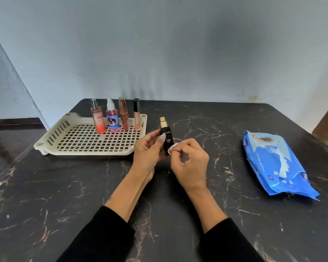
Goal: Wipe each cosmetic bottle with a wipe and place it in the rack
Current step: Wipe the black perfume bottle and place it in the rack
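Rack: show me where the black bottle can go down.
The rack is free across its front and left, ahead of the four bottles crowding its back right edge. The black bottle, in the left hand, fits nearest at the front right.

Black marble table (83, 205), cream rack (45, 146), wipes pack (273, 167)

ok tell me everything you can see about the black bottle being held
The black bottle is small and dark, with a shiny gold spray nozzle on top and no cap. White lettering on its front reads "CEO". It is held upright, tilted slightly, above the dark marble-look table, just right of the cream rack. The left hand grips it from the left side, thumb across the label. The right hand presses a small white wipe against its lower right side.
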